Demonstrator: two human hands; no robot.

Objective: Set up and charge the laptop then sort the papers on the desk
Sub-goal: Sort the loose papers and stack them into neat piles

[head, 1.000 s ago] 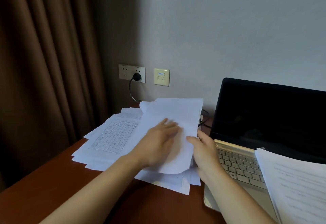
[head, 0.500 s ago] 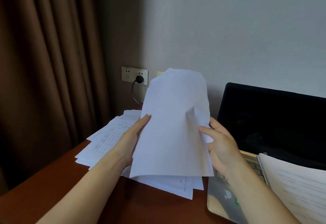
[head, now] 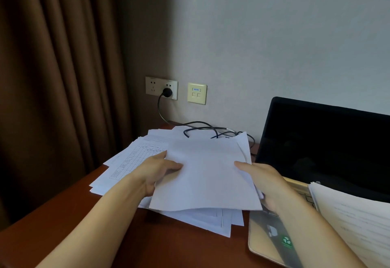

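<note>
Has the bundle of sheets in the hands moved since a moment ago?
Yes. The sheets came down: they hid the cream wall plate before, now they lie below it.

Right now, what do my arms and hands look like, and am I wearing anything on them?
The left forearm and right forearm are bare as far as the frame shows, with no sleeve. The left hand and right hand carry no glove, and no watch, bracelet or ring is visible. Nails are too blurred to judge.

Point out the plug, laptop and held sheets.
plug (head: 167,92), head view, its round black body.
laptop (head: 327,141), head view, dark screen.
held sheets (head: 206,175), head view, middle of top sheet.
</note>
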